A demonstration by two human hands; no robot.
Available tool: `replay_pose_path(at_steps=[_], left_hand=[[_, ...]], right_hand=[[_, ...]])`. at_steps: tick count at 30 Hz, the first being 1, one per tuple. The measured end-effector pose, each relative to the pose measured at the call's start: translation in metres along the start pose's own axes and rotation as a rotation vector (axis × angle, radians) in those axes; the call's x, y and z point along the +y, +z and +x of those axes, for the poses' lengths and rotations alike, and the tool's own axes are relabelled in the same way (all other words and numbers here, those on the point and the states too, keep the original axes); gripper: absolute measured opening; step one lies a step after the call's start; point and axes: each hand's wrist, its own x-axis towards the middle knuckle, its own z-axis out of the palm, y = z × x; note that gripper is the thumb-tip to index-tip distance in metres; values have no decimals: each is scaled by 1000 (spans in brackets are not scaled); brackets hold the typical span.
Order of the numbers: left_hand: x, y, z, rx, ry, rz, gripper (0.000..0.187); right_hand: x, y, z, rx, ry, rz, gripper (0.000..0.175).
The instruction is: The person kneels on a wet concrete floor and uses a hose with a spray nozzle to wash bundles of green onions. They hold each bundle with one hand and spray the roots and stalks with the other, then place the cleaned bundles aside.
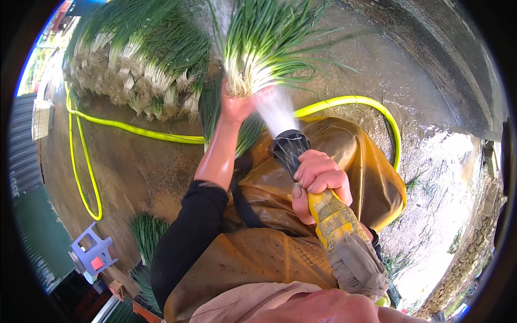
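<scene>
A bunch of green onions (252, 60) is held up at the top centre by my left hand (238, 105), roots towards me and green leaves fanned away. My right hand (322, 183) grips a hose nozzle with a black flared head (291, 147) and a taped yellow body (335, 218). A wide spray of water (278, 111) leaves the nozzle and strikes the root end of the bunch. Part of my left hand's fingers is hidden behind the roots and the spray. Below the bunch, more green leaves (248, 135) show beside my left forearm.
Many green onion bunches (137, 76) lie piled on the wet floor at upper left. A yellow hose (141, 131) loops across the floor and around (389, 117) my apron-covered knees. A blue plastic stool (93, 248) stands at lower left, near more green onions (147, 232).
</scene>
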Motion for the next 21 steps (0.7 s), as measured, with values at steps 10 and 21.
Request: replay_pose_path(at_steps=[10, 21], left_hand=[[-22, -122, 26, 280, -589, 1183, 43], [-16, -83, 49, -62, -151, 2236, 29]], right_hand=[[12, -1, -8, -62, 110, -12, 38], [11, -11, -1, 22, 53, -125, 37]])
